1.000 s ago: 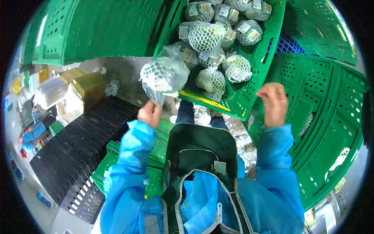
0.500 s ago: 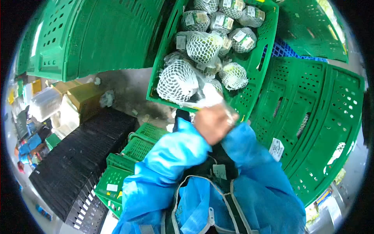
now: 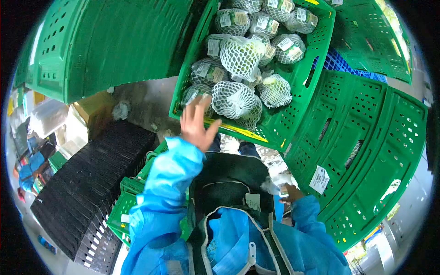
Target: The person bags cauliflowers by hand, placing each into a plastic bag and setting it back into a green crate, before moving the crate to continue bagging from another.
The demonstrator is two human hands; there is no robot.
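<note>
A green crate in front of me holds several round, pale green vegetables in white foam nets, many with labels. My left hand is open, its fingers spread over the crate's near left corner. Its fingertips overlap a netted vegetable there. Right of it sits another netted vegetable with its net gathered on top. Low on the right, beside my dark apron, my right hand is closed on a crumpled piece of clear plastic.
Stacked green crates stand close on my right, and a tall stack of green crates rises at the left. A black crate stack is at lower left, near smaller green crates. Cardboard boxes lie beyond it.
My hands were together at the crate's near edge and have parted. The left moved left over the corner vegetable; the right dropped down and right with the plastic.
</note>
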